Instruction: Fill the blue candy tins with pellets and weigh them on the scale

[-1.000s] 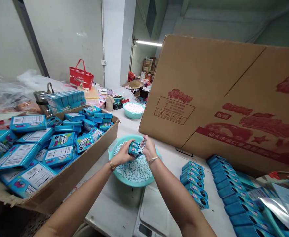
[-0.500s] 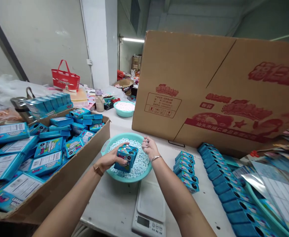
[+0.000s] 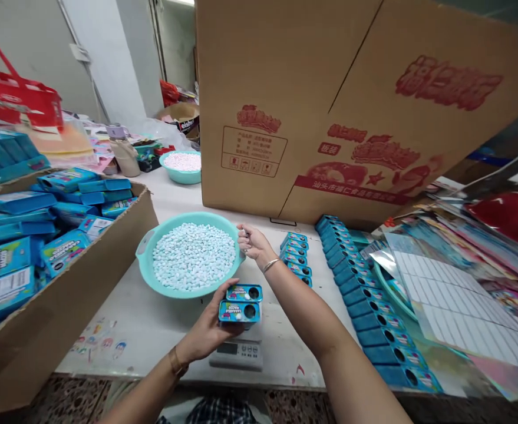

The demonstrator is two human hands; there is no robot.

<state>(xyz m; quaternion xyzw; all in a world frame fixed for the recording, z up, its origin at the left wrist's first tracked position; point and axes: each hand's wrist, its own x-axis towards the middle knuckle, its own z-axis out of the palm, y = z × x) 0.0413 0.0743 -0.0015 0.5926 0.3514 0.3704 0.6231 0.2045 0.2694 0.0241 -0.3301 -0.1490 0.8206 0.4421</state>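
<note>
My left hand (image 3: pixel 210 324) is wrapped round two small blue candy boxes (image 3: pixel 240 301), held side by side above a white digital scale (image 3: pixel 236 356). Each top has a round dark opening, and a pale bit lies on the nearer one. My right hand (image 3: pixel 253 242) is by the right rim of a turquoise bowl (image 3: pixel 144 268). Its fingers are curled closed, and what is in them, if anything, is hidden. Pale blue candies (image 3: pixel 194 256) fill the bowl.
An open carton of blue boxes (image 3: pixel 99 259) stands at left. Upright boxes form a short row (image 3: pixel 294 253) and a long row (image 3: pixel 369 312) at right. A big cardboard carton (image 3: pixel 250 82) stands behind. Stacked printed sheets (image 3: pixel 462 294) lie far right.
My left hand has brought the two boxes from over the bowl toward me, above the scale, tops facing me. My right hand stays closed near the bowl's right rim. The view has shifted.
</note>
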